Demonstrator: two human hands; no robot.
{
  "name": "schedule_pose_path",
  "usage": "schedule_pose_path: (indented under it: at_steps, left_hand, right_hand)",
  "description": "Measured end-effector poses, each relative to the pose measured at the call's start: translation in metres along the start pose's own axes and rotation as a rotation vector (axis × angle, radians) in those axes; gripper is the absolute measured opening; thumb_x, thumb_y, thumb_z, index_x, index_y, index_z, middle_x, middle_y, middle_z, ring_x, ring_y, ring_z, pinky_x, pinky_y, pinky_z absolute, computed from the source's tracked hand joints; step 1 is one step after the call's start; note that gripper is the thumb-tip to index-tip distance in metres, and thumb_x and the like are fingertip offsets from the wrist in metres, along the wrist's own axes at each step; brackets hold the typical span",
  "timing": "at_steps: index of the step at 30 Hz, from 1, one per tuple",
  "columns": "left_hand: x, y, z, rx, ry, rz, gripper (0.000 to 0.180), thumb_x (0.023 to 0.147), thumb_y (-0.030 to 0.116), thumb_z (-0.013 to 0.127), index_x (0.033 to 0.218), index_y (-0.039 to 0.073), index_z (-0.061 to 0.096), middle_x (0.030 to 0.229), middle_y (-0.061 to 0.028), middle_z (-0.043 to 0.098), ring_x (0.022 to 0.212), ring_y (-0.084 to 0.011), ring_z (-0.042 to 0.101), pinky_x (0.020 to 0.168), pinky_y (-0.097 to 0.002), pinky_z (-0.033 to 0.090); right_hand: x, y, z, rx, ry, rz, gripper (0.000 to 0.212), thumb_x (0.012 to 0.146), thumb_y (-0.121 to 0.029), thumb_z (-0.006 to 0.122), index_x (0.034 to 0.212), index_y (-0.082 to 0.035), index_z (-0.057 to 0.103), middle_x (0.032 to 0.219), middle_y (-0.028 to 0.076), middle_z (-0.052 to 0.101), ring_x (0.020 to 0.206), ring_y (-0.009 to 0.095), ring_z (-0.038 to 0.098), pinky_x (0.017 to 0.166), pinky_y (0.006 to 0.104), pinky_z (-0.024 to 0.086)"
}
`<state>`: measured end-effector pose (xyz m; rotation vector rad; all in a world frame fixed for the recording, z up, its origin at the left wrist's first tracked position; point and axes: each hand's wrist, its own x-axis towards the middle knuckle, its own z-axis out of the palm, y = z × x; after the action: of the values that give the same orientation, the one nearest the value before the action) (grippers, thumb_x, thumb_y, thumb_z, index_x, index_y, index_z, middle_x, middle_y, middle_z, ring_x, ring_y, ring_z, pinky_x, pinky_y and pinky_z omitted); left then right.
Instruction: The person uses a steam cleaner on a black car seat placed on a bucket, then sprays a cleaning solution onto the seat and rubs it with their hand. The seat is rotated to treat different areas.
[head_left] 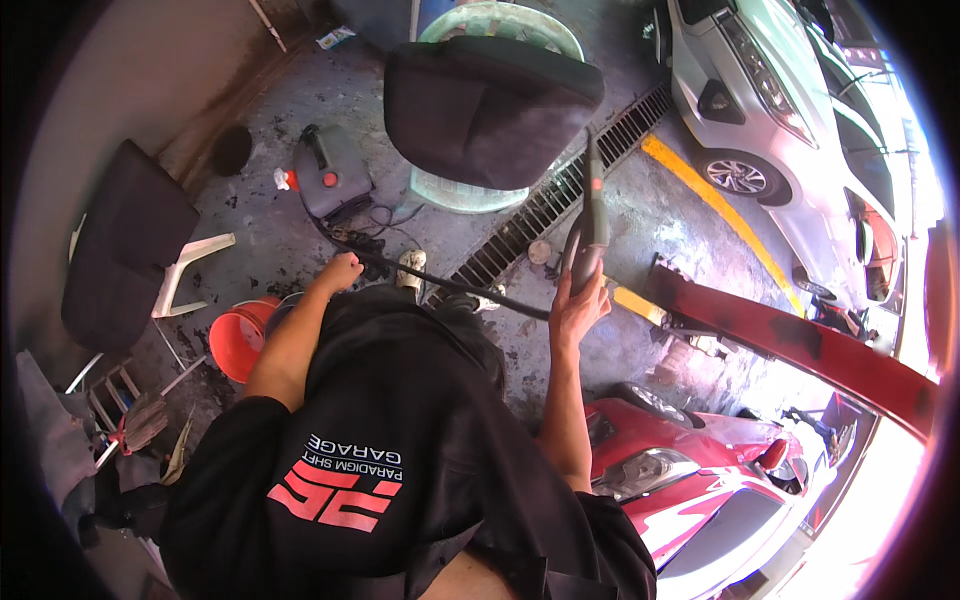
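Note:
My right hand (580,308) is wrapped round the grey handle of a hand nozzle (594,215), which points away from me beside a dark fabric seat cushion (490,110). The cushion rests on a pale green plastic chair (465,195). From the nozzle a black hose (480,294) runs left across my front, and my left hand (341,272) is closed on it. Beyond that hand stands a grey portable machine (335,170) with a red button, which looks like a spot cleaner. The nozzle's far tip is partly hidden against the cushion's edge.
A second dark cushion (125,245) leans on a white chair (190,265) at left, near an orange bucket (240,345). A floor drain grate (540,205) crosses the floor. To the right are a red lift arm (790,340), a silver car (740,110) and a red car (690,460).

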<state>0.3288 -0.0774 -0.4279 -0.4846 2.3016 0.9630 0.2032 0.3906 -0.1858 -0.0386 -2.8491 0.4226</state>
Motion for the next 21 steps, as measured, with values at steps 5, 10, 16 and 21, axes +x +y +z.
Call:
schedule_pose_path:
  at_steps: [5, 10, 16, 21]
  left_hand:
    - [-0.003, 0.039, -0.012, -0.034, -0.067, -0.083, 0.038, 0.101, 0.035, 0.069, 0.121, 0.003, 0.068, 0.111, -0.0206, 0.075, 0.1, -0.0367, 0.073, 0.087, -0.0476, 0.056]
    - [-0.004, 0.058, -0.028, 0.006, -0.068, -0.08, 0.038, 0.101, 0.036, 0.068, 0.123, 0.004, 0.068, 0.112, -0.0202, 0.075, 0.099, -0.0364, 0.073, 0.086, -0.0475, 0.056]
    - [-0.009, 0.039, -0.02, -0.006, -0.068, -0.097, 0.04, 0.1, 0.037, 0.069, 0.121, 0.003, 0.068, 0.109, -0.021, 0.076, 0.102, -0.0369, 0.073, 0.088, -0.0478, 0.056]
    - [-0.003, 0.04, -0.018, -0.056, -0.024, -0.063, 0.039, 0.098, 0.037, 0.068, 0.117, 0.002, 0.069, 0.113, -0.0226, 0.076, 0.109, -0.0402, 0.072, 0.093, -0.049, 0.056]
  right_hand:
    - [-0.005, 0.004, 0.004, -0.058, -0.104, 0.046, 0.068, 0.1, -0.036, 0.07, 0.156, -0.003, 0.049, 0.131, 0.019, 0.07, 0.11, 0.038, 0.063, 0.102, 0.0496, 0.038]
    - [-0.011, -0.006, 0.01, 0.018, -0.184, 0.115, 0.067, 0.099, -0.037, 0.071, 0.153, -0.003, 0.052, 0.127, 0.019, 0.072, 0.112, 0.038, 0.064, 0.104, 0.0501, 0.038]
    - [0.042, -0.075, -0.043, 0.156, -0.038, 0.041, 0.065, 0.099, -0.037, 0.071, 0.152, -0.003, 0.054, 0.125, 0.026, 0.072, 0.115, 0.041, 0.069, 0.105, 0.0506, 0.044]
    - [0.084, -0.108, -0.063, 0.24, 0.002, 0.188, 0.062, 0.097, -0.033, 0.073, 0.148, -0.002, 0.058, 0.118, 0.031, 0.074, 0.108, 0.044, 0.075, 0.094, 0.0489, 0.058]
